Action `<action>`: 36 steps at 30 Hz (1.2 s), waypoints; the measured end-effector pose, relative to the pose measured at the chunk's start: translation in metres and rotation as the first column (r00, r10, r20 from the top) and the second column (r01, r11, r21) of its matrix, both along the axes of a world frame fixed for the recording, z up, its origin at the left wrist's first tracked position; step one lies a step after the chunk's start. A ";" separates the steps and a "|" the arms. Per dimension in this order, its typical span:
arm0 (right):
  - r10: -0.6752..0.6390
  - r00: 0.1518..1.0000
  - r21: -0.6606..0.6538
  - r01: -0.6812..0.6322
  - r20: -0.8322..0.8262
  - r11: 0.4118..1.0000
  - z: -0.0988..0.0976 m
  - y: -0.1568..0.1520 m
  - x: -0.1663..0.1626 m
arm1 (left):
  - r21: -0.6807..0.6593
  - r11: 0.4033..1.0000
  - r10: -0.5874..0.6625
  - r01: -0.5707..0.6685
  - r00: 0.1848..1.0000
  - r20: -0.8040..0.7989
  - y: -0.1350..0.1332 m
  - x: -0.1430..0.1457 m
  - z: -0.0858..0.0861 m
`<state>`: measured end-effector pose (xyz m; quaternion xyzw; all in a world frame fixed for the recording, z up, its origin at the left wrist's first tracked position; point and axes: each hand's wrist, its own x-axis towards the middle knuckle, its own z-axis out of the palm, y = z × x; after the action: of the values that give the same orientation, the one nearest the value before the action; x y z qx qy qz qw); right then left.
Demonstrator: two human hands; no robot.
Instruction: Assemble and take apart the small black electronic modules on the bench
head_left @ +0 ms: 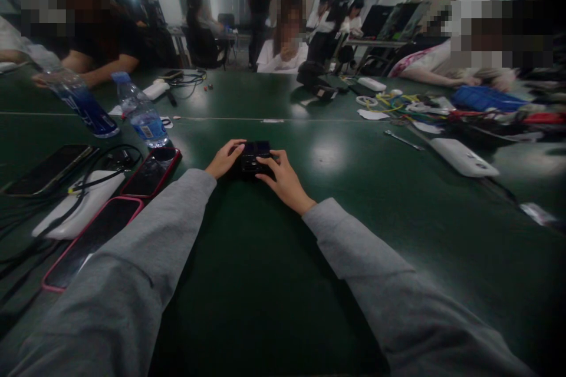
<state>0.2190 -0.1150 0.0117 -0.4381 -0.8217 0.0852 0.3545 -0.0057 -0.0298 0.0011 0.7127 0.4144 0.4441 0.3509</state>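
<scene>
A small black box-like object (pixel 255 149) with a glossy dark surface rests on the green table, between my two hands. What kind of thing it is, I cannot make out. My left hand (pixel 226 157) holds its left side, with the thumb along the near upper edge. From the right, my right hand (pixel 283 178) grips it, thumb low at the front and a finger across its face near a small bright spot. Both forearms, in grey sleeves, reach forward over the table.
To the left lie a red-edged phone (pixel 152 172), a pink-edged phone (pixel 95 241), a white power strip (pixel 79 203) with black cables, and a water bottle (pixel 148 123). On the right are a wrench (pixel 403 140) and another white power strip (pixel 464 157). People sit across the table.
</scene>
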 end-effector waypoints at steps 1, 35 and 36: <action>0.001 1.000 0.010 -0.001 0.005 1.000 -0.001 0.000 0.000 | -0.001 1.000 0.002 -0.002 1.000 0.001 0.000 0.000 0.000; -0.053 0.992 0.007 0.052 0.114 0.999 0.005 -0.007 -0.004 | -0.057 0.998 -0.020 0.021 0.999 0.027 0.000 0.000 -0.001; -0.053 0.992 0.005 0.052 0.116 0.999 0.006 -0.007 -0.004 | -0.063 0.998 -0.020 0.022 0.999 0.027 0.000 0.000 0.000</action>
<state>0.2152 -0.1221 0.0177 -0.4633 -0.8292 0.0493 0.3088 -0.0058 -0.0302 0.0010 0.6995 0.4162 0.4363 0.3835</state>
